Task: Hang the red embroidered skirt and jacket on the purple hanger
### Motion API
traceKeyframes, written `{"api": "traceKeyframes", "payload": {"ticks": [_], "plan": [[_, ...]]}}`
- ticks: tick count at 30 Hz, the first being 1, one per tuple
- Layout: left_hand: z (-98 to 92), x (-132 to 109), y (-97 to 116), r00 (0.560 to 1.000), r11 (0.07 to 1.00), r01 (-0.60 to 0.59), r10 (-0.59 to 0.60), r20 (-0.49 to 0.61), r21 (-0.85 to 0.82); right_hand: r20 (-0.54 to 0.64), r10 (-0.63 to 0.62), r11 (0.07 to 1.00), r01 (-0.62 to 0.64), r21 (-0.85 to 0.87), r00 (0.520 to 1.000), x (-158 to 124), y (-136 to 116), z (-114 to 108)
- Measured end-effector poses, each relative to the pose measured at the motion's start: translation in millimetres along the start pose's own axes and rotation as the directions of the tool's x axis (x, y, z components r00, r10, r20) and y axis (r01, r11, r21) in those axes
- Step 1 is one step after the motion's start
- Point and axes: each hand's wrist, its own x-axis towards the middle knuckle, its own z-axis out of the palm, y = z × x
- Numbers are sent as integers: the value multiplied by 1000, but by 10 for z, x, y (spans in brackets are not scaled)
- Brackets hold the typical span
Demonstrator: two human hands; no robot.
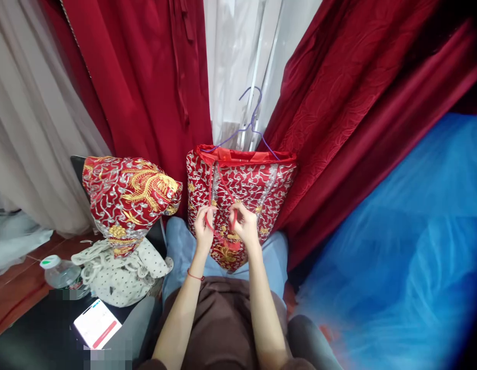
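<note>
Red ribbon [208, 221] pinched before an embroidered garment [242, 187]

The ribbon is held by both the left hand [204, 228] and the right hand [244, 224], each curled nearly closed. The garment is set just beyond and below them, with a purple hanger [252, 123] at its top edge. The ribbon is probably light, soft and slippery, best pinched firmly; the garment is judged heavier, stiffened by stitching easily snagged, and best held by its plain edging.

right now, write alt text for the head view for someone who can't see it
The left hand and right hand hold a red ribbon in front of an embroidered red garment on a purple hanger. To the left are another embroidered piece, a bottle and a lit phone.
</note>
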Motion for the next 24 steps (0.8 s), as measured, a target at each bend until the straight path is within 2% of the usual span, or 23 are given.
{"api": "traceKeyframes", "payload": {"ticks": [2, 5, 8, 10, 12, 18, 22, 24], "plan": [[13, -48, -62, 997, 996, 57, -54, 51, -66, 52, 37, 997, -40, 66, 998, -39, 59, -100], [9, -32, -143, 981, 992, 67, -46, 187, -104, 119, 91, 962, -118, 247, 989, -49, 150, -190], [-12, -3, -206, 922, 996, 10, 23, 386, -83, 175, 94, 891, -161, 424, 980, -41, 204, -197], [-19, -11, -245, 884, 997, -23, 53, 465, -70, 197, 102, 848, -188, 495, 975, -33, 197, -165], [-13, -40, -287, 868, 998, -36, 58, 493, -55, 208, 128, 813, -223, 539, 970, -27, 162, -112], [-7, -113, -420, 872, 999, -20, 35, 489, -36, 266, 202, 730, -326, 601, 943, -39, 73, 105], [-50, -88, -441, 841, 998, -62, 55, 538, -6, 212, 294, 681, -360, 638, 932, -42, 77, 204], [-66, -73, -430, 824, 999, -43, 43, 565, -13, 256, 311, 660, -401, 635, 915, -45, 88, 225]]}}
